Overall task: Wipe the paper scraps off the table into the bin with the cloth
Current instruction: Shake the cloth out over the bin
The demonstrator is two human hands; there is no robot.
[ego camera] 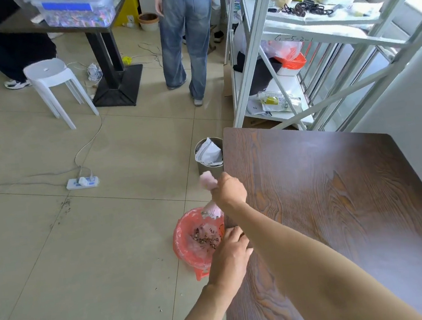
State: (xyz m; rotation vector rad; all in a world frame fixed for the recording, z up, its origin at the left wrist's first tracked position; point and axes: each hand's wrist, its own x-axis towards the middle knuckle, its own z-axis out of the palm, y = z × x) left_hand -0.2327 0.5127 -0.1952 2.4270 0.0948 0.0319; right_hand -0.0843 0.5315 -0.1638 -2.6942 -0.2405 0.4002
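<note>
A dark wood-grain table (pixel 340 211) fills the right side of the head view. Beside its left edge, on the floor, stands a bin lined with a red plastic bag (pixel 185 243), with paper scraps (pixel 205 240) inside. My right hand (pixel 230 191) is past the table's left edge, above the bin, shut on a pink cloth (pixel 208 181) that hangs down blurred from the fist. My left hand (pixel 231 254) rests at the table's left edge by the bin's rim; what its fingers hold is hidden.
A grey metal can (pixel 201 166) with white paper stands by the table's far left corner. Small scraps lie scattered on the tiled floor (pixel 163 290). A power strip (pixel 82 183) with cables, a white stool (pixel 53 80), a standing person (pixel 186 37) and a white shelf rack (pixel 297 46) lie beyond.
</note>
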